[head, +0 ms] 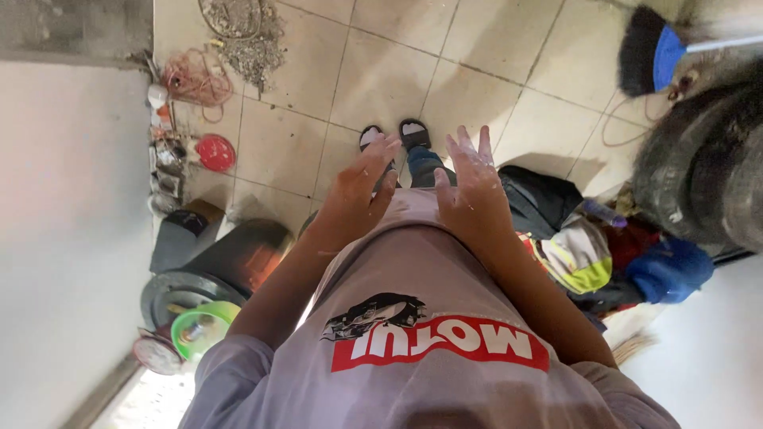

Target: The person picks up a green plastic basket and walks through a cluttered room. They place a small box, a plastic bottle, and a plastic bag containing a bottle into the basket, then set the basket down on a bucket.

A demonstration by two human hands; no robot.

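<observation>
The tiled floor (pixel 381 71) filled most of the view, with a white wall along its left edge. Below it, the person's grey shirt (pixel 429 270) with its red and black print took up the bottom middle. A large dark tyre (pixel 699 167) stood at the floor's right edge, above a heap of a black bag (pixel 532 191), a yellow-and-grey garment (pixel 580 258) and a blue cloth (pixel 668 270).

Both hands lay on the shirt's lower hem, near each other but apart. The left hand (pixel 358 191) had its fingers spread and loosely bent, holding nothing. The right hand (pixel 473 187) was spread flat, fingers splayed and empty, with white dust on its back and knuckles.

By that dust, the step in hand looked like a wiping of the hands on the cloth. Getting the rest off would call for dragging the fingers across the fabric.

A black broom (pixel 648 52) with a blue collar lay at the top right corner. A coil of reddish cord (pixel 195 78) and a pile of grit (pixel 246 40) lay near the top left. A green bowl (pixel 203 326) and a red disc (pixel 216 152) sat along the left edge. The sandalled feet (pixel 393 135) showed just beyond the fingertips.
</observation>
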